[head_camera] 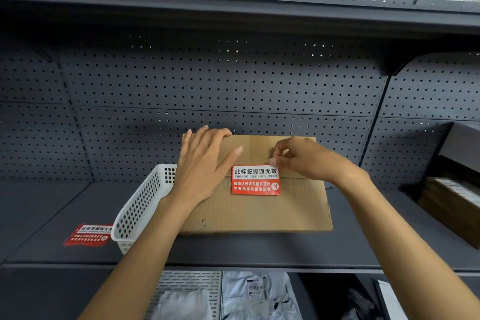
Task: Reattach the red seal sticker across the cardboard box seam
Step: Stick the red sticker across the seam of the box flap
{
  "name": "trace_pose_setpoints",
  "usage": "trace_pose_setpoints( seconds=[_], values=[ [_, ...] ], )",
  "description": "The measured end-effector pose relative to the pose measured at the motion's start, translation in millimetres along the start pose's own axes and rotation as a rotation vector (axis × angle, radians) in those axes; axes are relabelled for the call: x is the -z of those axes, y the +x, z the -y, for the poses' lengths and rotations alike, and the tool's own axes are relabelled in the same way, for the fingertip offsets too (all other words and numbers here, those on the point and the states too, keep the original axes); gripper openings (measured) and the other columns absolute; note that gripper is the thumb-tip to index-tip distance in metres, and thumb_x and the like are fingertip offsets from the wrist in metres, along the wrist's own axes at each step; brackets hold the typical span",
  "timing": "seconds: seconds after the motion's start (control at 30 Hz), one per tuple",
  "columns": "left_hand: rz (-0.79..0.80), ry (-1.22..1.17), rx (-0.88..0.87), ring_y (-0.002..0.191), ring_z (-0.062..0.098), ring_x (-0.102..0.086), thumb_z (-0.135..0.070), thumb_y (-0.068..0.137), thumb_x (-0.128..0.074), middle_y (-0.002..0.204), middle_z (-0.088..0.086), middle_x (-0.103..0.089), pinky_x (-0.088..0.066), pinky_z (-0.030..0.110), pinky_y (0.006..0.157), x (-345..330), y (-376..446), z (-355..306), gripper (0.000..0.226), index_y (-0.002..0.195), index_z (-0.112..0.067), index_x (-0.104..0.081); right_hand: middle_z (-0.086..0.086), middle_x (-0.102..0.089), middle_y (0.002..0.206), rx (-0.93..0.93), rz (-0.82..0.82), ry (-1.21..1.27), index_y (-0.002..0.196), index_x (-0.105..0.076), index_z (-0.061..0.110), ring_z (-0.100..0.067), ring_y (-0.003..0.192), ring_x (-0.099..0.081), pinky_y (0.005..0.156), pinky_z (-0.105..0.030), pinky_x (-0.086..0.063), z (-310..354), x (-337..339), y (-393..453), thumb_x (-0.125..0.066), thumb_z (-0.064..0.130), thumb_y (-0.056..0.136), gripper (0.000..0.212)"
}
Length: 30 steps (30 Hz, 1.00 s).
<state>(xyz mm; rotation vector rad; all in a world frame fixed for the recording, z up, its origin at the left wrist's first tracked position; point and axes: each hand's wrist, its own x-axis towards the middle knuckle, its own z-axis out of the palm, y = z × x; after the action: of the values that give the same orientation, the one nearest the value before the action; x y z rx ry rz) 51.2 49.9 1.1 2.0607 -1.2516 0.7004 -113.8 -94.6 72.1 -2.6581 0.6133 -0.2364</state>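
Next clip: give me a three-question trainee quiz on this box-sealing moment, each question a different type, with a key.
1. True or false: the red seal sticker lies across the seam of the cardboard box.
2. Which hand touches the sticker's upper right corner? A) left hand B) right hand C) neither
3. Fill in: a second red sticker lies on the shelf to the left of the white ____.

Key: 1 true; 2 B; 3 basket. The left hand rests flat on the box top, fingers spread.
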Motion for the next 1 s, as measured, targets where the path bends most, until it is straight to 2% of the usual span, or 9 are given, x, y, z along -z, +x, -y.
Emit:
trace_pose_setpoints(
  seconds=[0.17,0.33,0.5,0.57,0.7,0.8,0.9,1.0],
  values=[
    [-0.001,-0.001,-0.009,0.141,0.02,-0.03,-0.066,0.092,-0.033,0.138,-0.004,-0.053,-0.006,0.041,0.12,1.1,-1.6,0.0,0.055,0.128,-0.027,-0.047,-0.001,-0.065,0.115,-0.047,-0.043,-0.071,0.098,-0.061,0.018,-0.023,0.112,-0.06,0.092,-0.038,-0.048,2.3,1.6,-0.5,-0.057,0.042,0.093,0.025],
    [-0.011,-0.019,-0.011,0.142,0.02,-0.028,-0.068,0.089,-0.038,0.136,-0.005,-0.053,-0.007,0.044,0.12,2.8,-3.3,-2.3,0.057,0.127,-0.027,-0.047,-0.004,-0.067,0.116,-0.068,-0.073,-0.107,0.103,-0.064,0.017,-0.028,0.111,-0.061,0.098,-0.048,-0.048,4.1,-1.4,0.9,-0.056,0.043,0.092,0.029],
    [-0.02,-0.009,-0.016,0.142,0.02,-0.027,-0.07,0.084,-0.048,0.136,-0.006,-0.052,-0.006,0.044,0.12,2.4,-4.0,-2.0,0.063,0.128,-0.026,-0.045,-0.004,-0.065,0.102,-0.075,-0.085,-0.132,0.091,-0.058,0.024,-0.024,0.097,-0.056,0.096,-0.047,-0.048,4.2,-3.6,2.0,-0.056,0.041,0.093,0.017],
    [-0.02,-0.004,-0.018,0.142,0.02,-0.027,-0.071,0.082,-0.05,0.137,-0.006,-0.051,-0.006,0.043,0.12,2.1,-4.4,-1.6,0.065,0.129,-0.026,-0.045,-0.001,-0.062,0.096,-0.082,-0.081,-0.132,0.093,-0.062,0.021,-0.024,0.098,-0.056,0.095,-0.044,-0.049,4.8,-3.8,1.8,-0.057,0.042,0.093,0.021],
    [-0.019,0.009,-0.026,0.143,0.021,-0.027,-0.071,0.079,-0.054,0.137,-0.006,-0.051,-0.007,0.046,0.12,0.8,-4.6,-1.2,0.068,0.13,-0.027,-0.044,-0.003,-0.07,0.101,-0.084,-0.094,-0.134,0.088,-0.062,0.024,-0.026,0.102,-0.061,0.091,-0.043,-0.05,4.8,-5.9,3.1,-0.058,0.043,0.091,0.019],
    [-0.02,0.008,-0.026,0.142,0.022,-0.027,-0.071,0.079,-0.054,0.137,-0.006,-0.051,-0.007,0.046,0.12,0.8,-4.1,-0.9,0.068,0.13,-0.026,-0.044,0.003,-0.066,0.091,-0.089,-0.129,-0.151,0.09,-0.062,0.023,-0.023,0.098,-0.06,0.081,-0.037,-0.047,0.9,-9.2,3.0,-0.062,0.044,0.088,0.021],
    [-0.023,0.01,-0.024,0.142,0.021,-0.027,-0.071,0.079,-0.055,0.136,-0.006,-0.051,-0.007,0.045,0.12,1.0,-4.0,-1.0,0.069,0.13,-0.026,-0.044,0.007,-0.068,0.093,-0.04,-0.31,-0.242,0.098,-0.057,0.026,-0.026,0.093,-0.062,0.072,-0.035,-0.043,-0.3,-14.6,0.7,-0.064,0.051,0.082,0.031],
    [-0.03,0.014,-0.026,0.142,0.02,-0.027,-0.071,0.079,-0.055,0.136,-0.006,-0.051,-0.005,0.042,0.12,1.0,-4.1,-1.7,0.069,0.13,-0.026,-0.044,0.005,-0.068,0.096,0.051,-0.511,-0.227,0.106,-0.054,0.025,-0.026,0.093,-0.062,0.068,-0.035,-0.045,2.9,-26.5,-1.6,-0.058,0.06,0.082,0.042]
  ],
)
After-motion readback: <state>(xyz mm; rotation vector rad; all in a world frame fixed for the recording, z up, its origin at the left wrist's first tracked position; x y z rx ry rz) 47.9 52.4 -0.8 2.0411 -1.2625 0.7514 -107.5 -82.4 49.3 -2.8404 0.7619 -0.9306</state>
